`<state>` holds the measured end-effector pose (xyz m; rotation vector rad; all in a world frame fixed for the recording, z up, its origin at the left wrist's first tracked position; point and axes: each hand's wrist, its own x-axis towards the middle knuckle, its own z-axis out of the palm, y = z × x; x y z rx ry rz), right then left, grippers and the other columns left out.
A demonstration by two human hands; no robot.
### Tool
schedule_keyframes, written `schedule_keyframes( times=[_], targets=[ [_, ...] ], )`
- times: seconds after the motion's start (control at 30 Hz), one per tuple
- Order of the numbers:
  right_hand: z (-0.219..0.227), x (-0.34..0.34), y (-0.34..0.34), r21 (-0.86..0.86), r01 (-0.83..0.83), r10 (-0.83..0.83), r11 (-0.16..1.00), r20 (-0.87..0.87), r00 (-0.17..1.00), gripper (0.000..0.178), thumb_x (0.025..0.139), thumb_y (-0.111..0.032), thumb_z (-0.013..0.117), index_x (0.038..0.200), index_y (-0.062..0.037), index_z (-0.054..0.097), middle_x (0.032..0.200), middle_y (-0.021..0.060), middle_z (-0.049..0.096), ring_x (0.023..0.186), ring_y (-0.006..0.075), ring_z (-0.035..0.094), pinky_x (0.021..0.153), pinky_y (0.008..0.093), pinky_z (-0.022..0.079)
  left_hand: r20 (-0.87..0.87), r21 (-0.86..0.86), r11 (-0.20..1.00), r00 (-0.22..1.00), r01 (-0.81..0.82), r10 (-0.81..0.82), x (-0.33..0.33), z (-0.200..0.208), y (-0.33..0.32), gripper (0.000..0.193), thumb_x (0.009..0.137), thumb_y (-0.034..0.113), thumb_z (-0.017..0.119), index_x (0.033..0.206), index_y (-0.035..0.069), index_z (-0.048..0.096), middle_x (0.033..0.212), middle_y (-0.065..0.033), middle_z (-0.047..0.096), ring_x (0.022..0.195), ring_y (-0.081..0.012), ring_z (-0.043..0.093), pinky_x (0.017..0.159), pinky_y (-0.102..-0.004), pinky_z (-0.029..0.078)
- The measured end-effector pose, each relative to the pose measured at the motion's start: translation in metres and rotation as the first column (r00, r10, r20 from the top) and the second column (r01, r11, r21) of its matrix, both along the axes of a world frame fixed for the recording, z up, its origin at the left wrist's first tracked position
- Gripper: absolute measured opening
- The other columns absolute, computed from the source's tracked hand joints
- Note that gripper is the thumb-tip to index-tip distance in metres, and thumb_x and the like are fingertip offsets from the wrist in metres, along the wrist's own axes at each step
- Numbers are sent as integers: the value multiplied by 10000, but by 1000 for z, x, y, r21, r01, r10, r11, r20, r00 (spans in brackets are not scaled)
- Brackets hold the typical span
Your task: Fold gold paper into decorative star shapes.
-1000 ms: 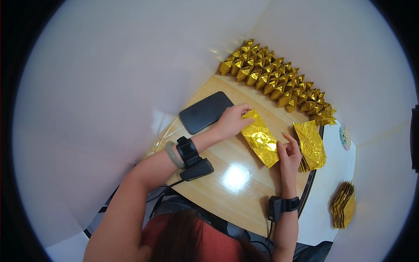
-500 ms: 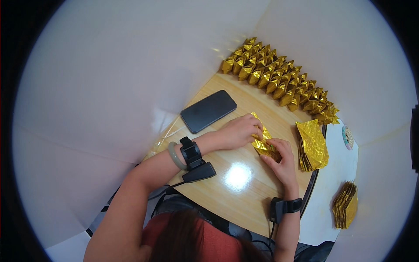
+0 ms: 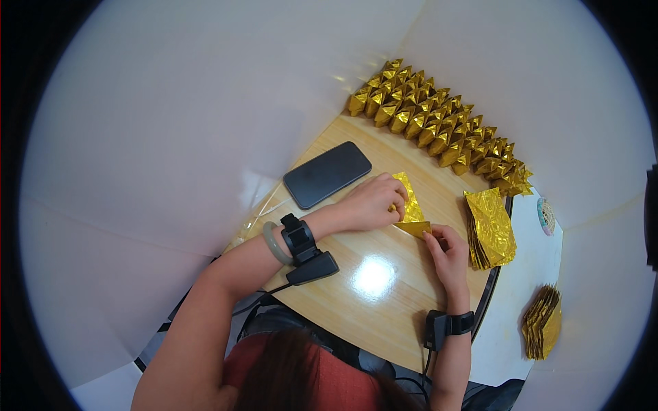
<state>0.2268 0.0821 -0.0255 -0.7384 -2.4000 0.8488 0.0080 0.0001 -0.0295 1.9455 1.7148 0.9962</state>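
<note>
A sheet of gold foil paper [image 3: 412, 198] lies on the wooden table between my hands, its near edge folded up into a flap. My left hand [image 3: 373, 203], fingers curled, grips the left side of the sheet close to the fold. At the flap's right end, my right hand [image 3: 450, 255] pinches the corner between thumb and fingers. Part of the sheet's left edge is hidden under my left fingers. Just right of my right hand sits a stack of gold foil sheets [image 3: 492, 229].
Rows of folded gold foil pieces [image 3: 439, 120] line the table's far edge. A black smartphone [image 3: 327, 175] lies beyond my left wrist. On the white surface at the right are another gold foil bundle [image 3: 541, 323] and a small round patterned object [image 3: 545, 216]. Pale walls enclose the table [image 3: 343, 274].
The sheet's near edge has been turned up into a flat flap. My right hand has shifted slightly nearer and right, to the flap's corner; my left hand has moved a little left.
</note>
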Motion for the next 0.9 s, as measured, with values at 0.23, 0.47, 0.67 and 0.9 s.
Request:
schedule_keyframes(
  times=[0.23, 0.47, 0.67, 0.9],
  targets=[
    [0, -9, -4, -129, 160, -165, 979, -32, 986, 378, 803, -32, 696, 1162, -40, 579, 829, 58, 589, 728, 142, 564, 643, 251, 478, -121, 30, 997, 990, -70, 73, 5, 2, -3, 108, 748, 175, 700, 798, 85, 668, 1048, -54, 572, 1079, -252, 484, 929, -350, 411],
    [5, -15, -7, 477, -195, 143, 857, 142, 979, 407, 801, -178, 693, 1175, -44, 602, 1171, 128, 607, 1106, 301, 540, 950, 406, 429, -131, 198, 978, 987, -71, 98, -1, -9, -1, 138, 743, 159, 709, 841, 94, 636, 998, -70, 554, 1053, -271, 491, 886, -371, 414],
    [19, -13, -18, 309, -205, 170, 929, 137, 976, 404, 758, -239, 724, 1104, -44, 648, 1129, 117, 626, 1013, 297, 562, 902, 384, 454, -251, 108, 962, 929, -251, 270, 2, 3, -1, 113, 772, 165, 680, 861, 101, 654, 995, -61, 565, 1057, -264, 497, 872, -375, 412],
    [18, -13, -21, 179, -205, 190, 962, 96, 977, 351, 704, -99, 639, 1052, -62, 652, 1053, 100, 618, 1018, 303, 535, 899, 388, 449, -133, -26, 998, 990, -56, 52, 2, 0, -2, 180, 797, 205, 652, 940, 98, 675, 1024, -62, 589, 1078, -255, 501, 882, -383, 398]
  ],
)
